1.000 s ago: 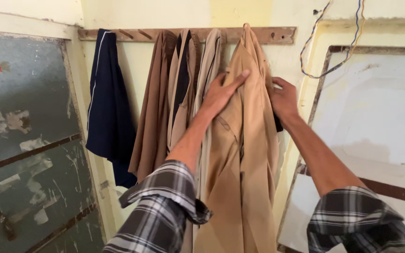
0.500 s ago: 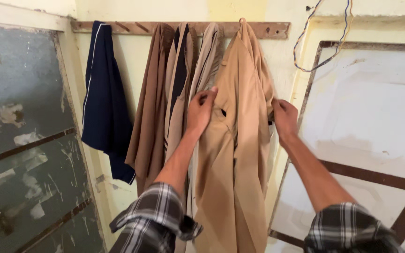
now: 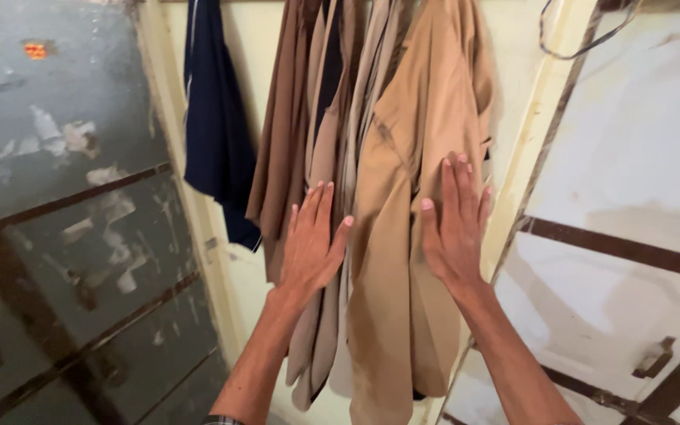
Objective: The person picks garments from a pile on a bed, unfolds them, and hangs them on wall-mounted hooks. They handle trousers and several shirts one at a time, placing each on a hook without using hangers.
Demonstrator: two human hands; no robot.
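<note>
A scuffed grey metal door (image 3: 57,236) bears a small red-orange sticker (image 3: 35,50) high up. A navy garment (image 3: 218,134) and brown cloths (image 3: 285,142) hang beside it. The left hand (image 3: 312,244) and right hand (image 3: 454,224) press flat, fingers spread, on the smooth tan coat (image 3: 415,157) hanging against the yellow wall (image 3: 513,94).

The top edge cuts off the hanging tan garment (image 3: 426,157) and navy garment (image 3: 214,118).

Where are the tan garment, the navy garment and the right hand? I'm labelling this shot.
tan garment (image 3: 423,110): head view, upper front panel.
navy garment (image 3: 214,134): head view, mid cloth.
right hand (image 3: 454,228): head view, back of hand.
</note>
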